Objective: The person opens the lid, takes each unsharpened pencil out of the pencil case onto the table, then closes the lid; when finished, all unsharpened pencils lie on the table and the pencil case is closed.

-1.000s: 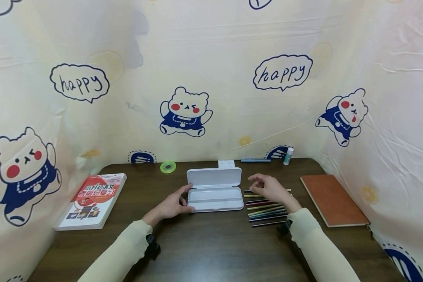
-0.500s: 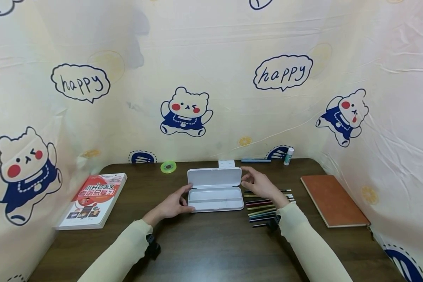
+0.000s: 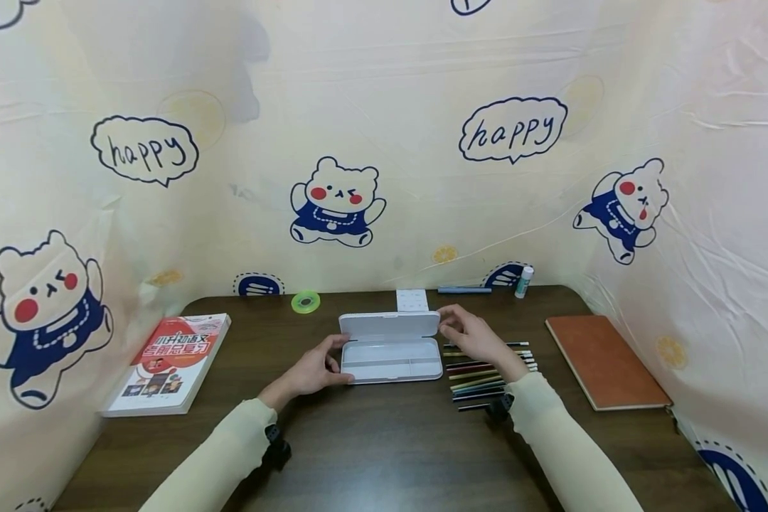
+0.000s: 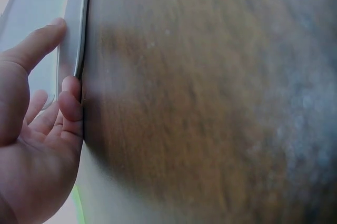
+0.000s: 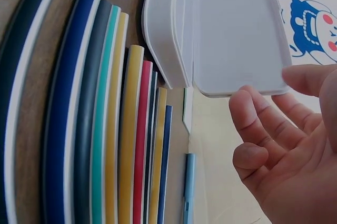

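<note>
A white pencil case lies unfolded on the brown table, its lid hinged at the back and raised at a slant. Low dividers split its inside. My left hand grips the left end, thumb at the front corner and fingers along the side; the left wrist view shows that thumb against the white wall. At the lid's right corner, my right hand holds the edge between thumb and fingers. Several coloured pencils with white ends lie side by side under the right forearm, which partly covers them.
A thick book lies at left, a brown notebook at right. Along the back edge are a green tape roll, a white card, a blue pen and an upright glue stick.
My right hand has moved left from above the pencils to the lid's right corner. The lid has tipped forward a little. My left hand stays in place.
</note>
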The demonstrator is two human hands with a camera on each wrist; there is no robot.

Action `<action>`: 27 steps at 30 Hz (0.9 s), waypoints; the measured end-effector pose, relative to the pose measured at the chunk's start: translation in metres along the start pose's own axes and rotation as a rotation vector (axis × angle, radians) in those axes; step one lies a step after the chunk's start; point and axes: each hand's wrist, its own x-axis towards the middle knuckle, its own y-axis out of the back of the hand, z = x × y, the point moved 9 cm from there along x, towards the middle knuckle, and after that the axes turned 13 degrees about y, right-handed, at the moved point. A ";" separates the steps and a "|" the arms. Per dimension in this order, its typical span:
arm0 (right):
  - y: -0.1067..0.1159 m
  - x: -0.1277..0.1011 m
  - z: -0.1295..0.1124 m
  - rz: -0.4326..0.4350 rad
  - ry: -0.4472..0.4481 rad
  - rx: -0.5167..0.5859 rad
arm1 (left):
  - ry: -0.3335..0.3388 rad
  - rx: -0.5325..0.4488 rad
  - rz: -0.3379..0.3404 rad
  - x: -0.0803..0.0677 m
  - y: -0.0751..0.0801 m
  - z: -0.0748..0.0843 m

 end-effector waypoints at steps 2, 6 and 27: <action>-0.001 -0.003 0.001 -0.009 -0.022 0.022 | 0.023 -0.014 0.008 0.000 0.000 -0.002; -0.004 -0.008 0.001 -0.033 -0.063 0.040 | 0.056 -0.058 0.016 -0.001 0.001 -0.005; -0.031 -0.021 -0.003 -0.191 0.035 -0.102 | 0.021 -0.007 0.036 -0.011 0.004 0.001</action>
